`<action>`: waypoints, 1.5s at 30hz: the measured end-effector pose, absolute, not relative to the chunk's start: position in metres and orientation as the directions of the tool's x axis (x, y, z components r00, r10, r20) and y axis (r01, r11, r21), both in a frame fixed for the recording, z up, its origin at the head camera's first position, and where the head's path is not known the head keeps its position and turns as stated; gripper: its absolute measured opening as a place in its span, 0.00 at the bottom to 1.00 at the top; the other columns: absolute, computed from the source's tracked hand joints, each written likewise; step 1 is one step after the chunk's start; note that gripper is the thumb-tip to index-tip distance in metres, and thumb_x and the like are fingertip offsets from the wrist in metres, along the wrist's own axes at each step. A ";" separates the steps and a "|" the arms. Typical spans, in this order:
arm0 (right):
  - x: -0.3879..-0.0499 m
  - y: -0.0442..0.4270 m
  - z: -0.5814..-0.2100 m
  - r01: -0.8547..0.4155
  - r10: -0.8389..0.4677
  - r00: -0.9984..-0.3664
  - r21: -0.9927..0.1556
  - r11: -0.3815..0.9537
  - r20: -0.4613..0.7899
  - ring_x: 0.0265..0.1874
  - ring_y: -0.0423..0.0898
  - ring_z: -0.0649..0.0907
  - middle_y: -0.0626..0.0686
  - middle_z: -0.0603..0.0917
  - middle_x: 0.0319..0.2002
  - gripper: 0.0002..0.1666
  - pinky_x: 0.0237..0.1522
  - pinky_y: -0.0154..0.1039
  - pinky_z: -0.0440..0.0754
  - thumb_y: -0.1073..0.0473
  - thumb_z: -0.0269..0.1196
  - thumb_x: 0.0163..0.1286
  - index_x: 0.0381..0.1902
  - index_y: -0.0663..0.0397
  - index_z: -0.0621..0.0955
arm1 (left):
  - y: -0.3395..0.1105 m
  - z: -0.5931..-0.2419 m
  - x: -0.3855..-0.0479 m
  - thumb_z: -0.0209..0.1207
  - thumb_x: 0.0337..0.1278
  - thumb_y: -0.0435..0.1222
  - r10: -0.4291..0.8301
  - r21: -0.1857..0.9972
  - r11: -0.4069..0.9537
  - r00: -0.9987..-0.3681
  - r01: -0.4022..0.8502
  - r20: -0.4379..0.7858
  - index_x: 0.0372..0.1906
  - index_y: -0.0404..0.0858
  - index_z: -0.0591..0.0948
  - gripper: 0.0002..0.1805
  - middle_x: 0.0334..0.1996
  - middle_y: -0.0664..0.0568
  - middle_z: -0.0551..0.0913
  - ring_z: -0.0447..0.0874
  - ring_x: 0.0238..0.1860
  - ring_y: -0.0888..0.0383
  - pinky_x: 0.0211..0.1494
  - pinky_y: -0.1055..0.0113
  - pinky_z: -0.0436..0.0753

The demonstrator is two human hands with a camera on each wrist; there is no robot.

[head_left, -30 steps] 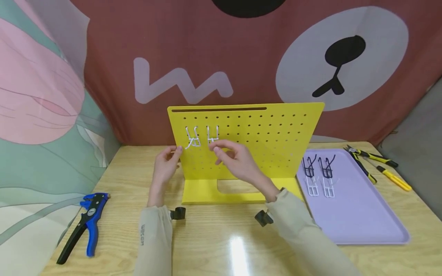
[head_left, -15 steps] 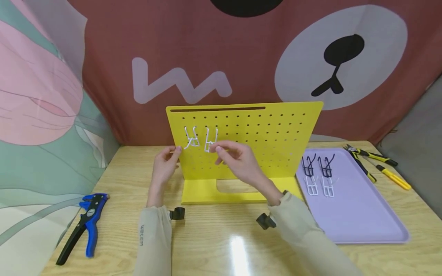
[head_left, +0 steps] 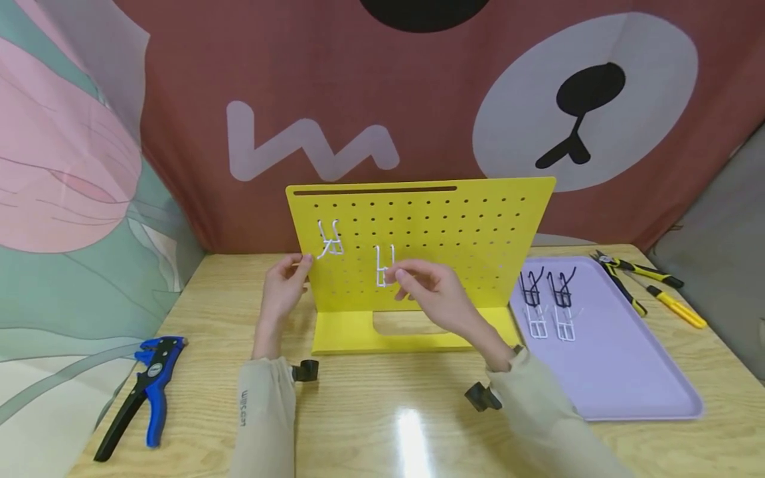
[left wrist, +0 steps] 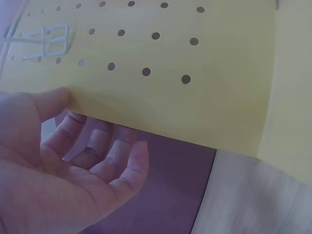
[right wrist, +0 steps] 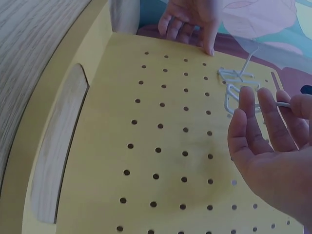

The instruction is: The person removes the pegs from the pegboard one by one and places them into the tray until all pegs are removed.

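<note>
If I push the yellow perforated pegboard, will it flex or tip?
The yellow perforated pegboard is probably stiff: it stands without visible sagging. Its flat yellow base extends forward, so tipping that way seems unlikely. A high push might rock it backward, though the left hand, gripping one side, could steady it.

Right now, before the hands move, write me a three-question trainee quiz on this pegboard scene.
1. Which hand pinches a white wire hook?
2. True or false: the left hand holds the blue-and-black tool.
3. Fill in the colour: two black hooks are on the ____ tray.

Key:
1. The right hand.
2. False; it grips the edge of the yellow pegboard.
3. Purple.
</note>
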State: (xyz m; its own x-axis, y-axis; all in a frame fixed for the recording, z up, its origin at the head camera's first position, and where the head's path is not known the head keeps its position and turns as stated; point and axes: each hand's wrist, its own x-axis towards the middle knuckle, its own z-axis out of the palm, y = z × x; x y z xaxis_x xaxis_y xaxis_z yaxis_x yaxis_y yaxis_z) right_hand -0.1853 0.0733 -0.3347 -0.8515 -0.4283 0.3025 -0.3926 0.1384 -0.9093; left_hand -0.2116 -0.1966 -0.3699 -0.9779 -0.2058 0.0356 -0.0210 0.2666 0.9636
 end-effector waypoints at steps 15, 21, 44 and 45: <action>-0.179 0.125 -0.353 -0.373 -0.442 -0.862 -0.901 0.221 0.248 0.33 0.52 0.84 0.64 0.83 0.42 0.13 0.37 0.39 0.82 0.62 0.52 0.76 0.48 0.65 0.80 | -0.197 -0.372 -0.212 0.51 0.69 0.52 -0.190 0.958 0.287 -0.981 -0.015 0.042 0.55 0.33 0.75 0.26 0.48 0.39 0.78 0.79 0.48 0.47 0.51 0.52 0.78; -0.176 0.145 -0.363 -0.369 -0.400 -0.884 -0.888 0.276 0.243 0.33 0.51 0.84 0.62 0.84 0.40 0.14 0.36 0.37 0.82 0.62 0.52 0.76 0.48 0.65 0.80 | -0.195 -0.371 -0.212 0.51 0.68 0.52 -0.184 0.958 0.286 -0.982 -0.016 0.038 0.57 0.33 0.75 0.27 0.50 0.39 0.78 0.78 0.48 0.47 0.52 0.51 0.77; -0.171 0.236 -0.340 -0.359 -0.381 -0.896 -0.878 0.317 0.229 0.35 0.45 0.85 0.49 0.86 0.38 0.13 0.36 0.36 0.83 0.65 0.51 0.75 0.49 0.71 0.77 | -0.198 -0.370 -0.210 0.51 0.68 0.52 -0.201 0.961 0.273 -0.979 -0.035 0.021 0.57 0.33 0.75 0.27 0.52 0.39 0.77 0.77 0.48 0.48 0.51 0.56 0.77; -0.170 0.240 -0.338 -0.361 -0.378 -0.896 -0.875 0.322 0.231 0.35 0.44 0.85 0.48 0.86 0.38 0.13 0.36 0.35 0.83 0.65 0.51 0.75 0.49 0.70 0.77 | -0.197 -0.370 -0.211 0.51 0.68 0.52 -0.199 0.961 0.274 -0.980 -0.032 0.024 0.57 0.33 0.75 0.27 0.52 0.39 0.77 0.77 0.48 0.48 0.51 0.56 0.77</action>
State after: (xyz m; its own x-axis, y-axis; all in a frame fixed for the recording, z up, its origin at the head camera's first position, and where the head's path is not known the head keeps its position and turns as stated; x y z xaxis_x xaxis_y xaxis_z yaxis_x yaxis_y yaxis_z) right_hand -0.1704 0.2399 -0.3383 -0.8965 -0.3782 0.2310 -0.3613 0.3218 -0.8752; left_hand -0.2106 -0.1973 -0.3697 -0.9797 -0.1993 0.0241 -0.0321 0.2739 0.9612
